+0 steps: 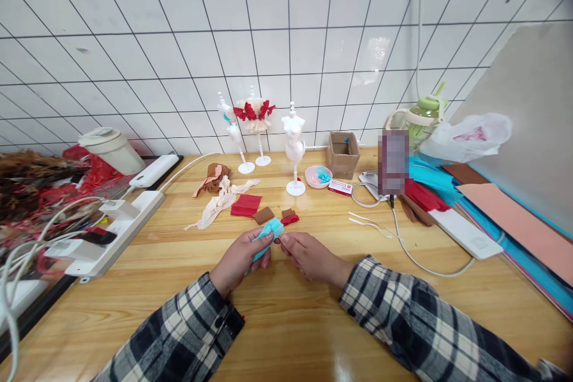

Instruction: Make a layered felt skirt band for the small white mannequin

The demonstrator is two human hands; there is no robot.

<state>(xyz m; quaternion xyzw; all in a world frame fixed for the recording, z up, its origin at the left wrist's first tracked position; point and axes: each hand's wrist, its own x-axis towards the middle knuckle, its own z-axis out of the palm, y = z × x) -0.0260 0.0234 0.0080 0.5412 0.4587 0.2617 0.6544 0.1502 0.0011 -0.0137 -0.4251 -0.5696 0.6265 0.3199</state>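
Note:
My left hand [242, 256] is closed round a folded strip of turquoise crepe paper [273, 228], whose pleated end sticks out past the thumb. Beside that end, my right hand [308, 255] is pinched shut, thumb against fingers; whatever sits between its fingertips is too small to make out. Just beyond the hands lie a red crepe paper piece [246, 206], a brown piece [264, 215] and a small red scrap [290, 219]. A bare white mini dress form [294, 134] stands upright behind them. Another dress form [260, 110] wears a cream skirt and red ruffles.
A third dress form [233, 131] stands at the back. Nearby are cream scraps [217, 206], a pink dish [313, 182], a cardboard box [343, 155] and white strips [369, 224]. A power strip [119, 239] runs along the left; a cable [430, 270] and coloured sheets [523, 221] lie right.

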